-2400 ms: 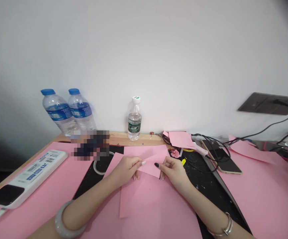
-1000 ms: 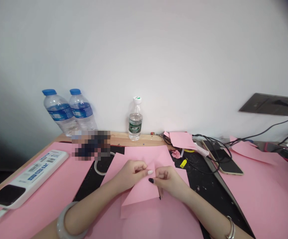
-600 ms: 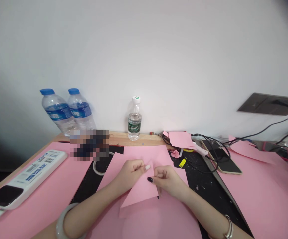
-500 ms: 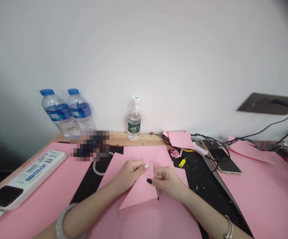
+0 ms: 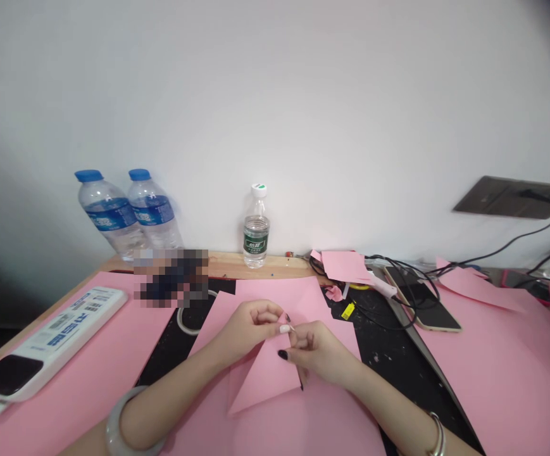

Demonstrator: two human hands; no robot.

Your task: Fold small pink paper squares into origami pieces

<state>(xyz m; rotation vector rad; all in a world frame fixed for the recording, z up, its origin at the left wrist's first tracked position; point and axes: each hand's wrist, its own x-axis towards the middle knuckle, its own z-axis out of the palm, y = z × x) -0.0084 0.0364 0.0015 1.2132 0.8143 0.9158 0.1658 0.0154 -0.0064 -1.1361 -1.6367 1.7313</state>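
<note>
A folded piece of pink paper [image 5: 268, 377], roughly triangular, is held between my hands above larger pink sheets [image 5: 345, 411]. My left hand [image 5: 258, 322] pinches its upper tip between thumb and fingers. On the paper's right edge my right hand [image 5: 313, 347] is closed, its dark-nailed thumb pressed on the front face. Some of the right fingers are hidden behind the paper. The fingertips of both hands nearly meet at the top.
Two blue-capped bottles [image 5: 154, 209] lean on the wall at left, and a small water bottle [image 5: 256, 231] stands at the back. A white power bank-like device [image 5: 75, 323] lies left. Black cables [image 5: 388, 320], a phone [image 5: 424, 304] and pink paper scraps [image 5: 345, 266] lie right.
My left hand's fingers have shifted around the paper's tip, and its thumb has moved slightly down. The right thumb has slid a little lower. The paper's lower edge has tilted slightly downward.
</note>
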